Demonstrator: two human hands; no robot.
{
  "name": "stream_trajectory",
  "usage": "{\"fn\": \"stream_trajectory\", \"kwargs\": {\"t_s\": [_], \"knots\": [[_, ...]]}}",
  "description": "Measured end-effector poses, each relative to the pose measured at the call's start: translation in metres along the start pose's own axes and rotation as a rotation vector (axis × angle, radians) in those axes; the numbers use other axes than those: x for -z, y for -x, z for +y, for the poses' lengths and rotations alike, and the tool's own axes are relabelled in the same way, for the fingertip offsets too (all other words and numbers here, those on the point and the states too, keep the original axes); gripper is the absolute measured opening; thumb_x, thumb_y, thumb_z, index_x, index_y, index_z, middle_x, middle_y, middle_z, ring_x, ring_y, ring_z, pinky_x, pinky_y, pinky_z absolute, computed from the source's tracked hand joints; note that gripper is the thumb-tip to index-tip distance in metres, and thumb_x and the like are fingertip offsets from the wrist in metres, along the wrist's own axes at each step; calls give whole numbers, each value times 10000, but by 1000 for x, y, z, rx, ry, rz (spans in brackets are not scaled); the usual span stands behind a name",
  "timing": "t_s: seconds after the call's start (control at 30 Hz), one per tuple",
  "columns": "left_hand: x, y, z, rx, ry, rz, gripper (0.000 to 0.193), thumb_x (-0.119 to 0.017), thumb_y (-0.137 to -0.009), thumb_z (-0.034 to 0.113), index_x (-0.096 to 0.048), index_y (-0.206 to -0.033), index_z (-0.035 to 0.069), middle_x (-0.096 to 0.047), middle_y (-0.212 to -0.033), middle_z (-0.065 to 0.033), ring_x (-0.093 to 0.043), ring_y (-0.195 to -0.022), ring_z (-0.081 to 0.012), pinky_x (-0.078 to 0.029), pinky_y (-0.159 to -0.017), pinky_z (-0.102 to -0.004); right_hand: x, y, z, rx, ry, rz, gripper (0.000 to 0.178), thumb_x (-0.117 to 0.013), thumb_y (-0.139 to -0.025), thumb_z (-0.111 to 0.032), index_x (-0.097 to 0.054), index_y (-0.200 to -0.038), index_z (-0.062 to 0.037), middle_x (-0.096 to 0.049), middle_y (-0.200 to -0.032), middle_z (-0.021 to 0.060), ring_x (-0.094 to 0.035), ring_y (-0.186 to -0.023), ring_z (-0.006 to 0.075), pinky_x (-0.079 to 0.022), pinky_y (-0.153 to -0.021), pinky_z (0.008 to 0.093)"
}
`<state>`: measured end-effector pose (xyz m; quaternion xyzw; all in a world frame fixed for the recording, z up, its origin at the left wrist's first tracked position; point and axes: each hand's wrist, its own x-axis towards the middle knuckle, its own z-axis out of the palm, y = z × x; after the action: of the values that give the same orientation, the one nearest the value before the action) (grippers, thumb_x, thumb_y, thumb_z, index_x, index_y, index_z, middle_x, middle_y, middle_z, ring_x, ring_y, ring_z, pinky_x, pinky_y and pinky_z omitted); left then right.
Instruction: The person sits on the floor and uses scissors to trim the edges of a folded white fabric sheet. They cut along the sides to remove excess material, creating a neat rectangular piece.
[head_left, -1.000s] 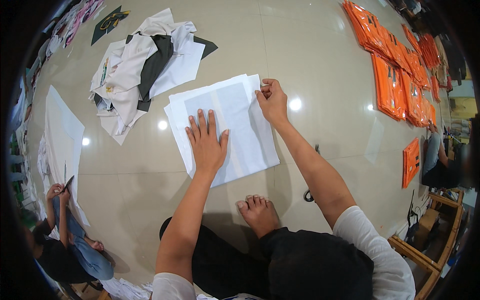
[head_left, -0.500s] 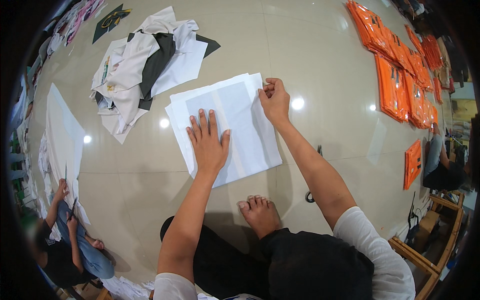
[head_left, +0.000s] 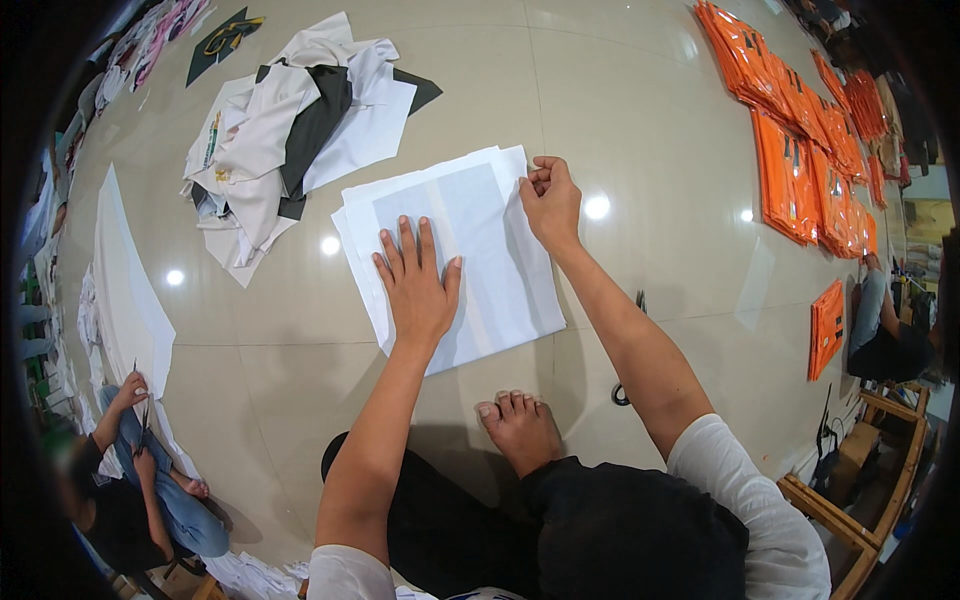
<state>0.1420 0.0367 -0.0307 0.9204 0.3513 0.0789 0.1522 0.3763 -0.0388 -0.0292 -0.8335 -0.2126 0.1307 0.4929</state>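
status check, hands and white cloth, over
Left hand flat on white cloth. Right hand at its upper right corner, grip unclear. Scissors on floor, partly hidden under right forearm.

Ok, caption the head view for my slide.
Left hand flat on white cloth, right hand at its upper right corner; orange packets at right.

White on the cloth point(head_left: 515, 300), with a pale grey-blue rectangle point(head_left: 480, 210) and a cream stripe point(head_left: 474, 310) down it! Cream, white and dark green mingle in the fabric pile point(head_left: 252, 135); bright orange packets point(head_left: 782, 175) blaze near the right edge of the beige floor point(head_left: 640, 110).
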Motion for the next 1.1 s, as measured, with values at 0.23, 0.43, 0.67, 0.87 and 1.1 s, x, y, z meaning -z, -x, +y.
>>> {"fn": "stream_trajectory", "kwargs": {"t_s": [0.23,0.43,0.67,0.87,1.1], "knots": [[2,0,1,13,29,-17,757,-549,-1081,438,-307,-1685,51,-198,-1760,-257,-105,-1615,-540,-73,-1282,-686,0,2,-1,7,16,1,360,-742,-954,-60,-611,-1278,23,-705,-983,54,-649,-811,131,-573,-766,306],[1,0,1,5,17,-10,760,-553,-1082,436,-302,-1686,49,-201,-1752,-274,-111,-1611,-546,-80,-1278,-692,-1,1,0,6,39,16,372,-755,-926,-74,-623,-1270,-22,-740,-991,69,-701,-841,200,-575,-799,368],[0,1,-1,3,5,-9,763,-551,-1084,432,-291,-1689,48,-197,-1751,-281,-109,-1610,-549,-82,-1275,-695,-2,3,-3,12,81,9,365,-756,-919,-71,-625,-1255,-17,-711,-1159,113,-694,-973,250,-566,-857,388],[4,7,0,20,35,-11,771,-557,-1078,435,-293,-1689,45,-200,-1757,-265,-113,-1616,-533,-69,-1284,-676,-4,25,-12,506,330,-5,475,-734,-946,-123,-588,-1385,-16,-525,-1497,215,-528,-1347,397,-432,-1104,516],[2,1,-6,-17,18,19,761,-548,-1078,456,-317,-1686,59,-233,-1757,-237,-128,-1623,-509,-87,-1290,-662,-33,58,-19,570,646,-309,671,-552,-1075,-435,-441,-1603,-37,-285,-1710,288,-241,-1599,475,-170,-1241,726]]}}
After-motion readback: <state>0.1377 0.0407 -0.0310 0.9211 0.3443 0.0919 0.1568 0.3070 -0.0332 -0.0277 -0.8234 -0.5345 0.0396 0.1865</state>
